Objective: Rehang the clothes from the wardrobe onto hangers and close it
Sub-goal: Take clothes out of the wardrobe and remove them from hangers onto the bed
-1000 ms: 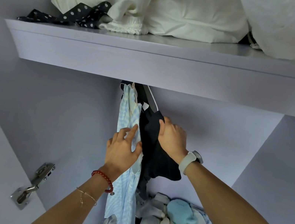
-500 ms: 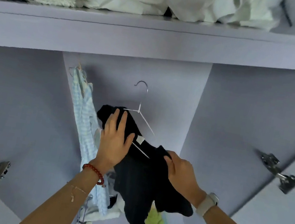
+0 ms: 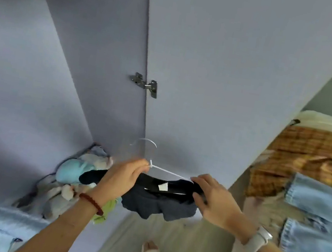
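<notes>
Since half a second ago the dark garment (image 3: 159,201) and its hanger (image 3: 166,171) have come out of the wardrobe (image 3: 82,68) and now sit low in front of the open door (image 3: 223,80), with the view swung right so the top shelf is gone from sight. Left hand (image 3: 123,176) pinches the hanger right at the base of its hook, fingers curled round the thin white wire. Right hand (image 3: 214,197) grips the other shoulder end, fingers wrapped over the black fabric there. So the garment hangs between the two hands, sagging below them in soft, floppy folds, a small white tag (image 3: 163,186) showing near the collar. The hook looks thin and rounded, a bit blurred. A metal hinge (image 3: 145,84) sits on the door edge above. Soft toys (image 3: 73,176) are piled in the wardrobe bottom at the left, and pale denim (image 3: 321,218) lies on an orange checked cloth (image 3: 309,154) at the right.
</notes>
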